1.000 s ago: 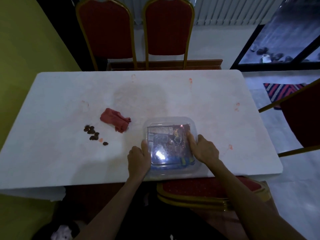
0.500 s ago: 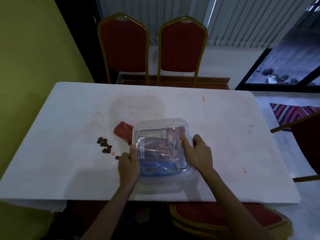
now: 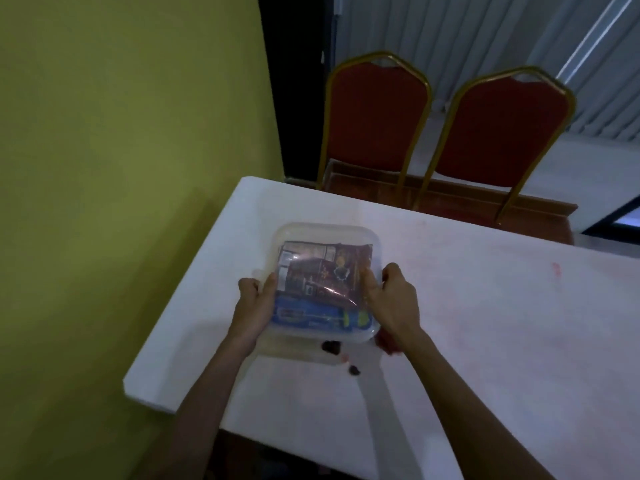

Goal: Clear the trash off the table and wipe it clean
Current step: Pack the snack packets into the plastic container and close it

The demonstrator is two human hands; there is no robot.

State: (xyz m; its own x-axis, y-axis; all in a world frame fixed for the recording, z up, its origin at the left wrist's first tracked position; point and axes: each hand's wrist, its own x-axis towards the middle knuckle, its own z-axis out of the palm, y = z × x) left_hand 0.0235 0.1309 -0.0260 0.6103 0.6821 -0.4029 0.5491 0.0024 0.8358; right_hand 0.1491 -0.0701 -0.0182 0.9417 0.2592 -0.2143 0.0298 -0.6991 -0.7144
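**A:** What fills most of the frame?

**B:** The white surface (image 3: 485,323), smooth and matte, runs from the centre to the right edge. One rounded corner sits low and left against a yellow-green wall (image 3: 121,168). Two chairs (image 3: 377,123) with red padding and gold metal frames are tucked in at the upper right.

**A:** And the task's thing?

**B:** A clear plastic container (image 3: 325,230), square with rounded corners and a glossy lid, is at centre frame over the surface's left end. The shadow beneath suggests it is raised just off the surface. It is probably held level so nothing spills.

**A:** How is it held?

**B:** The left hand (image 3: 252,306) clasps its left side and the right hand (image 3: 391,303) its right. Each thumb lies on the lid and the fingers curl round the edge. The two-sided grip suits a wide, slippery box.

**A:** What's inside?

**B:** Crinkly wrappers (image 3: 325,271) lie inside, a dark red one over a blue one, evidently trash already gathered.

**A:** Anything left to do?

**B:** A bit of red cloth (image 3: 384,342) peeks out under the right wrist. Dark crumbs (image 3: 330,346) lie just below the container, and a faint red stain (image 3: 556,270) is at the right. Wiping seems not yet done.
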